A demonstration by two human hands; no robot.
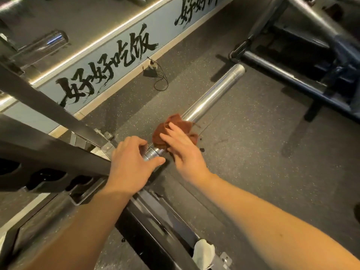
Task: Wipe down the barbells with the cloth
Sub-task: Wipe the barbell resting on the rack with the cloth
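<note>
The barbell (212, 95) lies low over the floor (253, 152), its long axis running from the near left, where it meets the rack (48, 106), out to a free end at the far right. Both hands sit at the near-left end of its shiny thick part, just beside each other but not touching. The left hand (130, 160) is curled round the bar next to the rack, thumb on the near side and fingers over the top. It looks like a steadying grip. The right hand (185, 151) is just beyond it, fingers fairly straight and spread, pressing the brown cloth (181, 120) down onto the bar. I cannot tell whether the thumb hooks underneath. The unwiped length seems to stretch away from the right hand toward the far right, so the likely stroke is a slide along that axis, and the right hand is the one placed for it. There is open floor on both sides of the bar. A dark bench frame (282, 73) stands just past its far end, and the lettered wall (120, 47) and a loose cable (161, 82) lie well off to the far left. A white rag (203, 252) rests on the rack's base near the bottom edge of the view.
</note>
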